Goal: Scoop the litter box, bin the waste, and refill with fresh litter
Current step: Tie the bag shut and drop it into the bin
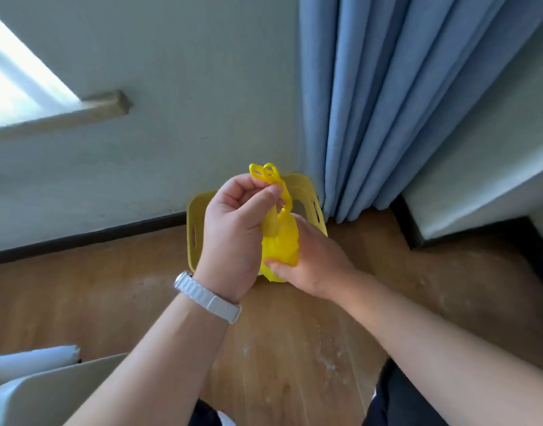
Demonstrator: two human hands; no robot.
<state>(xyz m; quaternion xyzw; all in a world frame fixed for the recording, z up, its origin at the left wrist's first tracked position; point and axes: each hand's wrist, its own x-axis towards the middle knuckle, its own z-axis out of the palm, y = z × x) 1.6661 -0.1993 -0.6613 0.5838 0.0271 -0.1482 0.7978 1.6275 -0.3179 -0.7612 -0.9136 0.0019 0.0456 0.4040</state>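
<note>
A yellow plastic bag (279, 241) hangs in the air between my hands, above a yellow litter box (194, 232) that stands on the floor in the corner. My left hand (233, 222), with a white watch strap on the wrist, pinches the bag's twisted handle loops at the top. My right hand (310, 265) grips the bulging bottom of the bag from the right. My hands and the bag hide most of the box's inside.
Blue curtains (387, 103) hang right behind the box. A white wall with a dark skirting board runs along the left. Pale litter grains lie scattered on the wooden floor (325, 358). A white and beige object (43, 382) sits at the lower left.
</note>
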